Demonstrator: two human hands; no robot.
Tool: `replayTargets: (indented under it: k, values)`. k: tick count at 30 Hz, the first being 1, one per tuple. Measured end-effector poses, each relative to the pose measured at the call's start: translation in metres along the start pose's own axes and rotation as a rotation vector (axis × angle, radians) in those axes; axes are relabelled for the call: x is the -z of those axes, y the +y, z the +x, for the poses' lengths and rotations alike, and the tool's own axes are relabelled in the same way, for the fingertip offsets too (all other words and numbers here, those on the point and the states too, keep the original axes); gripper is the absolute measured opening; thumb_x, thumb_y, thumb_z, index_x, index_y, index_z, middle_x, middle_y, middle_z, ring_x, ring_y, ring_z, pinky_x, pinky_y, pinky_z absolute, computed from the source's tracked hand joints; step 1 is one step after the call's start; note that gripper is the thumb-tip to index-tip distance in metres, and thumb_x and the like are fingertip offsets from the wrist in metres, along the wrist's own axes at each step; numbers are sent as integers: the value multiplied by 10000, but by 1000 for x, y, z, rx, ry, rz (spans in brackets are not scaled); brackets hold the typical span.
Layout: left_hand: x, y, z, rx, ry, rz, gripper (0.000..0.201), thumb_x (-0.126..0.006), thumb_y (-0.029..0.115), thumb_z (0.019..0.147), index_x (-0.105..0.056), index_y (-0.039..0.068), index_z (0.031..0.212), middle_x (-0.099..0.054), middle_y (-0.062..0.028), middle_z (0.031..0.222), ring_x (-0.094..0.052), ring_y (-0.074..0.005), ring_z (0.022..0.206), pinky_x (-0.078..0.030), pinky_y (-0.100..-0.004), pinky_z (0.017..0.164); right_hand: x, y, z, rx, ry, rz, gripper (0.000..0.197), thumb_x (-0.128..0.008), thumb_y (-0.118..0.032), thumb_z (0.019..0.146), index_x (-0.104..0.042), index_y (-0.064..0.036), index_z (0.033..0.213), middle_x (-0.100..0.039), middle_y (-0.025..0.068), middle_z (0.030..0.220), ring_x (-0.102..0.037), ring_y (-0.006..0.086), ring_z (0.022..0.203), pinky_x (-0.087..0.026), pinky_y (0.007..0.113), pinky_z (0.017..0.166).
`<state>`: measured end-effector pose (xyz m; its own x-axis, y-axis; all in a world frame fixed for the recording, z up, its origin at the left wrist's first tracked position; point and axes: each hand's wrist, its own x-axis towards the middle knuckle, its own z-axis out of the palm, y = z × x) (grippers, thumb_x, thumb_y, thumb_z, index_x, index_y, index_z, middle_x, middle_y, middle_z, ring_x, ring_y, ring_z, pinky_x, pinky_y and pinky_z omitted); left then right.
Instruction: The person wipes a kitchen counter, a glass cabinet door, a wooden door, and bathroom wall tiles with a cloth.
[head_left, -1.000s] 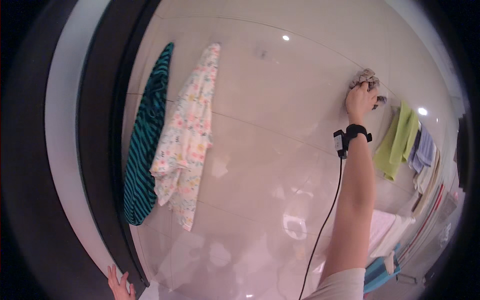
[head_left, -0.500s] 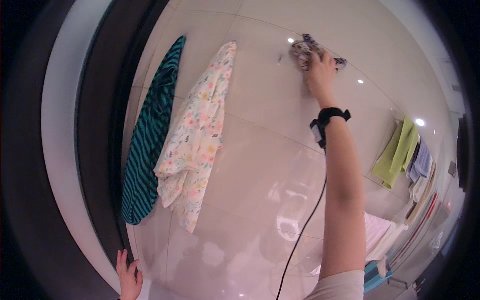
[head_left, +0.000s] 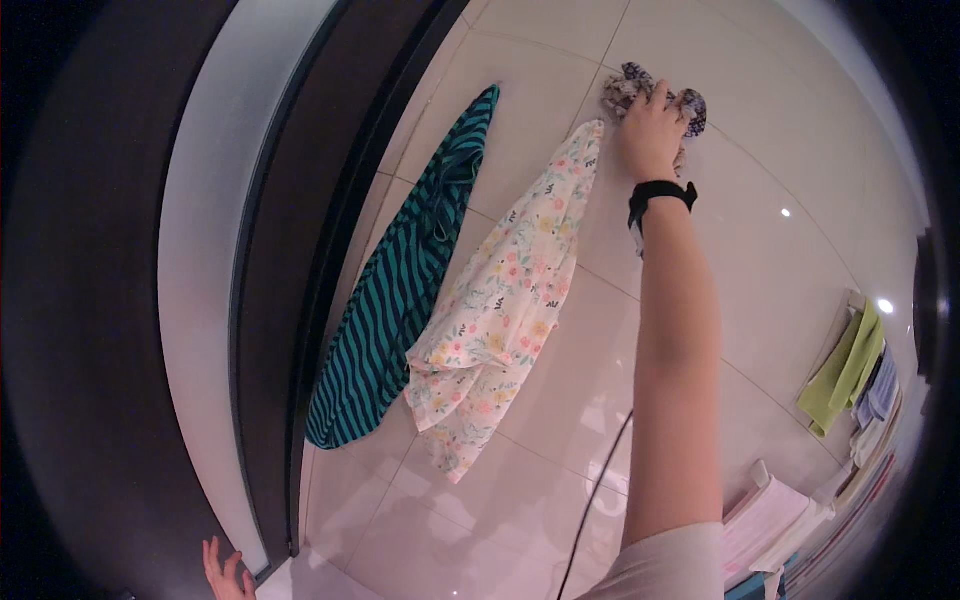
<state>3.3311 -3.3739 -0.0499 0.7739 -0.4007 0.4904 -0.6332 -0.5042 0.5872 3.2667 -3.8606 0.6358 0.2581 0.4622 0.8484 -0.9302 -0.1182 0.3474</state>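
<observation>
My right hand [head_left: 654, 138], a black band at its wrist, reaches up the pale tiled wall [head_left: 660, 20]. It presses a crumpled, dark-and-pale patterned cloth [head_left: 622, 93] to the tiles, fingers bent over it; part of the cloth is hidden under the palm. Just left of and below this hand hangs a white floral-print cloth or garment [head_left: 510, 285], gathered to a point at its top. Beside that hangs a teal and dark striped garment [head_left: 395, 310]. Low at the left, my left hand [head_left: 228, 575] is raised near the door frame, its fingers apart and holding nothing.
A dark door frame with a pale grey strip [head_left: 195, 260] runs along the left. At right hang a green towel [head_left: 845, 370], a blue-grey cloth [head_left: 877, 388] and a pink towel [head_left: 768, 520]. A black cord [head_left: 598, 490] trails beside my right arm.
The view has shifted, so the hanging garments and door frame appear farther right. My right hand, still on the patterned cloth, is now closer to the top of the floral one.
</observation>
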Motion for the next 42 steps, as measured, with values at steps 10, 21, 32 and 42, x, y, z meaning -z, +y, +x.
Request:
replayTargets:
  k: [10, 21, 32, 42]
  values:
    - [-32, 40, 51, -32, -211, -250, 343, -578, -15, 734, -602, 35, 1072, -353, -199, 1422, -282, -413, 1344, -268, -475, 1084, 37, -24, -57, 74, -130, 119, 314, -484, -184, 853, -622, 17, 1051, -447, 265, 1304, -418, 522, 1197, -414, 591, 877]
    - [-19, 46, 20, -100, -248, -239, 320, -562, -13, 791, -605, 45, 1103, -406, -157, 1404, -345, -376, 1320, -301, -440, 1077, 165, -25, -274, 383, -346, 269, 360, -517, -219, 873, -558, -41, 1183, -392, 117, 1426, -378, 427, 1274, -429, 501, 815]
    - [12, 36, -7, -51, -209, -223, 275, -564, 18, 816, -615, 34, 1086, -439, -136, 1381, -367, -357, 1313, -337, -430, 1050, 294, 8, -592, 901, -945, 882, 159, -537, -219, 837, -679, -215, 907, -631, -99, 963, -543, 124, 1070, -168, 474, 1154]
    - [6, 52, -37, -11, -296, -119, 264, -536, 45, 857, -606, 25, 1110, -433, -146, 1388, -366, -351, 1314, -330, -424, 1052, 156, 167, -336, 7, -151, 165, 341, -542, -210, 869, -596, -100, 1187, -471, 258, 1299, -427, 430, 1204, -340, 550, 964]
